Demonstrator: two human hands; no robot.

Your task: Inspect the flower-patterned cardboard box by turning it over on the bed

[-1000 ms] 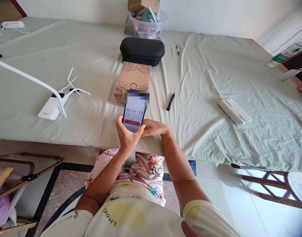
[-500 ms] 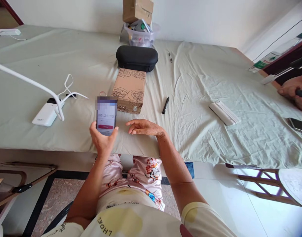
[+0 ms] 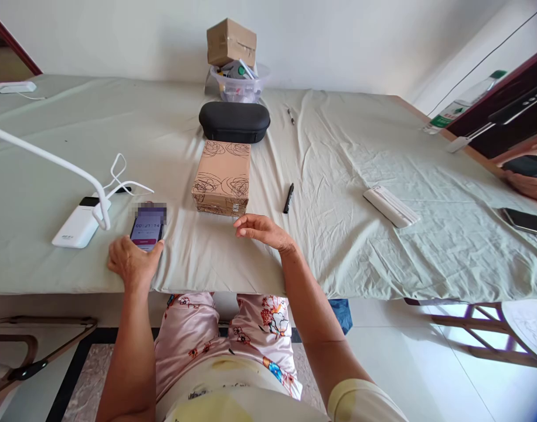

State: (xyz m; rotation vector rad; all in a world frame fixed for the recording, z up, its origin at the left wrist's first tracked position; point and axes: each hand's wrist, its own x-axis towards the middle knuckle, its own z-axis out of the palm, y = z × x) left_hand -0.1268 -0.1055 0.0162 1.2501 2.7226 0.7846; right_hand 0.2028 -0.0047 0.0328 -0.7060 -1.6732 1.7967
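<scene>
My left hand (image 3: 131, 262) rests at the table's near edge, its fingers closed round the lower end of a lit phone (image 3: 148, 226) that lies low on the pale green cloth. A timer shows on the screen. My right hand (image 3: 262, 230) hovers open over the cloth, fingers stretched toward a brown cardboard box (image 3: 222, 177) printed with rose outlines. It holds nothing. A black marker (image 3: 288, 198) lies just right of the box.
A white power bank (image 3: 78, 223) with a cable and a white lamp arm (image 3: 53, 160) sit at the left. Behind the box are a black case (image 3: 234, 121) and a plastic tub (image 3: 238, 86). Another person's hand (image 3: 530, 183) and a phone (image 3: 526, 221) are at the right.
My left hand carried the phone down and to the left onto the cloth near the power bank. My right hand let go of the phone and now hovers open near the box.
</scene>
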